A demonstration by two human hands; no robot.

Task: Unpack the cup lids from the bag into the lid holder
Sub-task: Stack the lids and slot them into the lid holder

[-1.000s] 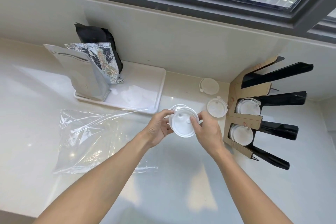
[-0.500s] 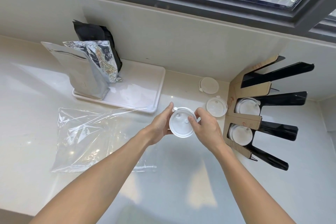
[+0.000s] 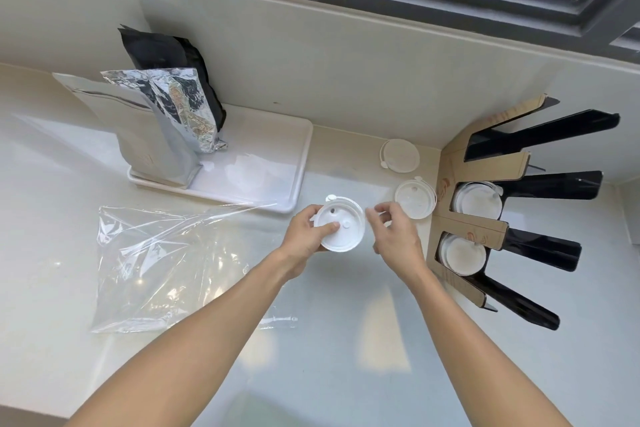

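My left hand [image 3: 306, 236] grips a white cup lid [image 3: 343, 230] above the counter, thumb pressed on its top face. Just right of it, my right hand [image 3: 393, 236] hovers with curled, parted fingers and holds nothing. The clear plastic bag [image 3: 162, 263] lies flat and crumpled on the counter to the left. The lid holder [image 3: 478, 168], cardboard with black dividers, lies at the right with white lids in two slots [image 3: 478, 201] [image 3: 462, 255]. Two loose lids rest on the counter beside it, one near [image 3: 415, 199] and one farther back [image 3: 400, 155].
A white tray [image 3: 273, 156] at the back left carries silver foil pouches [image 3: 166, 125] and a black pouch [image 3: 173, 62]. The pale wall [image 3: 346, 55] under the window bounds the counter behind. Open counter lies in front of my arms.
My right hand has let go of the lid and drawn slightly right. The left hand now holds the lid alone, thumb on top.
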